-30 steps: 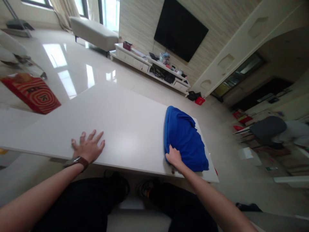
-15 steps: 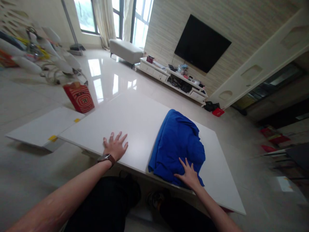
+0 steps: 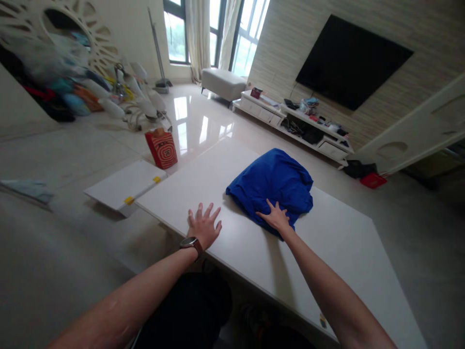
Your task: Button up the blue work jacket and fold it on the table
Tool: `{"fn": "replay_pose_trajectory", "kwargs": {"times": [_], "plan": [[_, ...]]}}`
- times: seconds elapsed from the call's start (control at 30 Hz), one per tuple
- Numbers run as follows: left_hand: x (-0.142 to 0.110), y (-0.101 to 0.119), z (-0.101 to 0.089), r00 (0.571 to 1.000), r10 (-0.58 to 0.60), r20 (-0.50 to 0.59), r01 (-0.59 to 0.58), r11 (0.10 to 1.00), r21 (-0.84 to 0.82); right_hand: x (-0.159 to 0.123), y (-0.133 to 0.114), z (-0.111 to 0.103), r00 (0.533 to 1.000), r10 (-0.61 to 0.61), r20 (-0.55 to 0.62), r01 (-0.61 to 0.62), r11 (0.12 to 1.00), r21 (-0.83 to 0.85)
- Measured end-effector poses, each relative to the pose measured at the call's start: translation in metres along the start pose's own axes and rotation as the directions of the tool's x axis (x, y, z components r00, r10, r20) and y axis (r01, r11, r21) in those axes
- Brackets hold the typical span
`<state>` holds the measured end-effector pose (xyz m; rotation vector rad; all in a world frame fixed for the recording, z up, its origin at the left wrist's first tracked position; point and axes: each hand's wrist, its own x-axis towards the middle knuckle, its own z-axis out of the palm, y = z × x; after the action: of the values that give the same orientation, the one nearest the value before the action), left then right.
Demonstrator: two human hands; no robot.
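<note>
The one white table (image 3: 348, 252) fills the middle, and half a second ago the big blue cloth (image 3: 278, 172) hung by its near edge. Now the cloth sits farther in, toward the far side, and looks more bunched up. The right hand (image 3: 276, 218) has gone along with it, its fingers spread wide on the cloth's near side. The left hand (image 3: 204, 228) is in the same spot, palm down on the table near the edge, fingers wide too.

Counting from big to small, there is one black TV (image 3: 354, 63) on the wall, one cloth, one red KFC paper bag (image 3: 162, 149) past the table, two hands, and one watch (image 3: 190, 243) on the left wrist.
</note>
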<state>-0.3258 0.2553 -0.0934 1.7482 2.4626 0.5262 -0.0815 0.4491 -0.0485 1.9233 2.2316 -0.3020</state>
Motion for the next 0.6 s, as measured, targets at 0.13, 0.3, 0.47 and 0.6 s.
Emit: {"fn": "replay_pose_trajectory", "kwargs": {"times": [0.13, 0.3, 0.47, 0.6], "plan": [[0.0, -0.001, 0.0, 1.0, -0.011, 0.006, 0.011, 1.0, 0.003, 0.029, -0.072, -0.007, 0.998, -0.06, 0.0, 0.06, 0.998, -0.001], [0.0, -0.001, 0.002, 1.0, -0.011, 0.025, 0.012, 1.0, -0.013, 0.04, -0.139, -0.011, 0.984, -0.178, -0.012, 0.178, 0.984, 0.007], [0.001, -0.001, 0.002, 0.999, -0.011, 0.03, 0.012, 1.0, -0.027, 0.038, -0.182, -0.01, 0.968, -0.25, 0.006, 0.25, 0.968, 0.002], [0.001, 0.0, 0.0, 0.999, -0.012, 0.036, 0.013, 0.999, -0.03, 0.031, -0.207, -0.008, 0.957, -0.287, 0.026, 0.288, 0.958, 0.002]]}}
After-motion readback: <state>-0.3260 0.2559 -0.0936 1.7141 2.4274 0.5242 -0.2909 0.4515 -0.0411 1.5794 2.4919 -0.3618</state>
